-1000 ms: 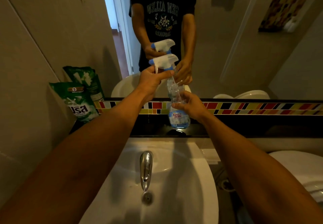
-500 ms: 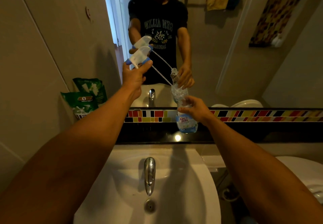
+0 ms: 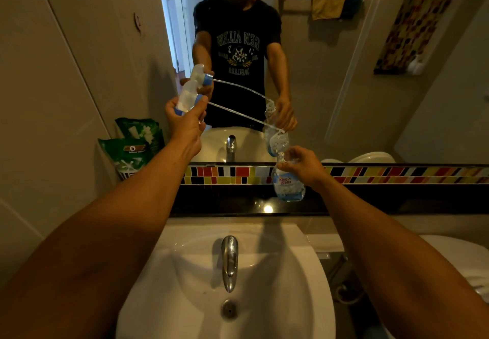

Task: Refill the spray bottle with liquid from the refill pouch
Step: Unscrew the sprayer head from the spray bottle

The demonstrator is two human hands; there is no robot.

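The clear spray bottle (image 3: 288, 184), with a blue and white label and a little blue liquid at its bottom, stands on the black ledge (image 3: 238, 203) under the mirror. My right hand (image 3: 301, 165) grips its neck. My left hand (image 3: 185, 121) holds the white and blue trigger head (image 3: 186, 99), lifted up and to the left. The head's thin dip tube (image 3: 238, 115) slants down to the bottle's open mouth, its tip at or just inside the rim. A green refill pouch (image 3: 127, 157) leans against the left wall on the ledge.
A white basin (image 3: 291, 272) with a chrome tap (image 3: 229, 262) lies below my arms. A coloured tile strip (image 3: 397, 174) runs under the mirror (image 3: 344, 74), which reflects me and the bottle. A white toilet (image 3: 460, 264) sits at the right.
My left hand has pulled the trigger head off the bottle and carried it up and left, drawing the dip tube almost fully out. My right hand stays on the bottle's neck.
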